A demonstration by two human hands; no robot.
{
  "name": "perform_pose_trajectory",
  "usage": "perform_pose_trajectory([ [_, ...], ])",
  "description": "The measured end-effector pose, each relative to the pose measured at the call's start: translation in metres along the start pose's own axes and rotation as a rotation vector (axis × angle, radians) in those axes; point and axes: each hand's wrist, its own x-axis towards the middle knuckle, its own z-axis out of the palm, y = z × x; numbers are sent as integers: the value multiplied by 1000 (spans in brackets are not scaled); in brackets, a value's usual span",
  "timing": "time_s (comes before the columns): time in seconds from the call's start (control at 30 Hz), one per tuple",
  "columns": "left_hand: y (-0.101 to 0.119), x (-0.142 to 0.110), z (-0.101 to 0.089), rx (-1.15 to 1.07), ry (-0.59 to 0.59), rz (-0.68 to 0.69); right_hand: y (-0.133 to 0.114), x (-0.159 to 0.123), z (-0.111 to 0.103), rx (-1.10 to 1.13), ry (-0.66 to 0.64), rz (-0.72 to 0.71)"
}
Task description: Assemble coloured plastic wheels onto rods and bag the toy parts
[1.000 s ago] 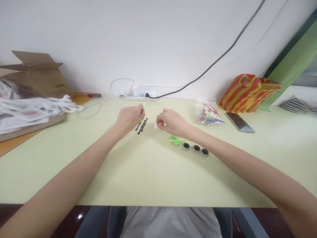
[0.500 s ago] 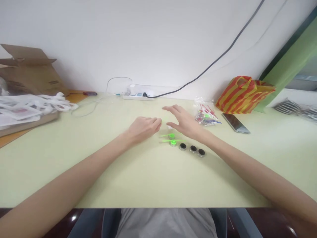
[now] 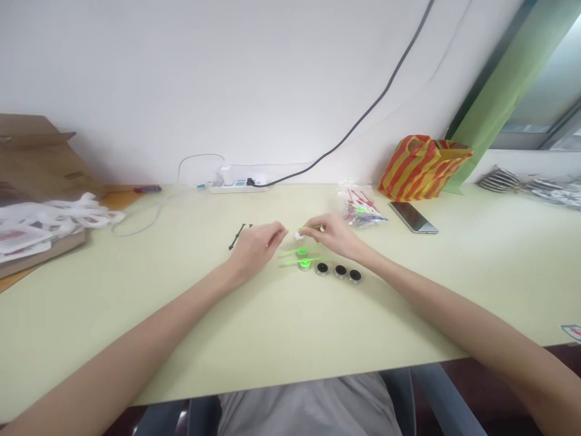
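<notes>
My left hand rests on the pale green table with its fingers curled toward the thumb; I cannot make out anything in them. My right hand pinches a small green and white part just above the table. Between and just below the hands lie two green propellers. To their right stand three small black round motors in a row. A thin black strut lies just left of my left hand.
A clear bag of small coloured parts and a phone lie behind my right hand. A striped red and yellow bag stands at the back right. A power strip with cables lies by the wall. Cardboard and white plastic bags fill the left.
My right hand has closed from spread fingers into a pinch on a small green part. My left hand drew back slightly, uncovering the black strut. The view has shifted right.
</notes>
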Motion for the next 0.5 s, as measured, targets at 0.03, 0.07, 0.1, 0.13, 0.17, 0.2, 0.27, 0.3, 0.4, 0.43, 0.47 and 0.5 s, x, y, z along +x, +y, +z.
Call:
perform_pose_trajectory([
  [0.03,-1,2,0,-68,-8,-66,5,2,-2,88,-2,29],
  [0.07,-2,4,0,-136,-17,-122,11,5,-3,171,0,51],
  [0.1,-3,6,0,-198,-29,-160,17,7,-4,248,2,71],
  [0.13,-3,7,-1,-247,-38,-184,24,9,-3,322,4,90],
  [0.17,-4,9,0,-281,-44,-203,30,10,-2,397,6,115],
  [0.2,-4,10,0,-294,-48,-218,35,11,-1,475,8,153],
  [0.27,-7,11,4,-255,-48,-229,44,12,2,622,9,263],
  [0.3,-8,11,6,-207,-35,-218,47,12,3,679,5,320],
  [0.4,-15,9,15,-8,-11,-89,49,12,3,749,-38,423],
  [0.43,-17,9,18,55,-19,-26,47,12,2,744,-54,436],
  [0.47,-19,8,21,110,-30,34,46,12,1,735,-68,447],
  [0.5,-20,8,23,156,-41,86,44,12,0,727,-86,454],
])
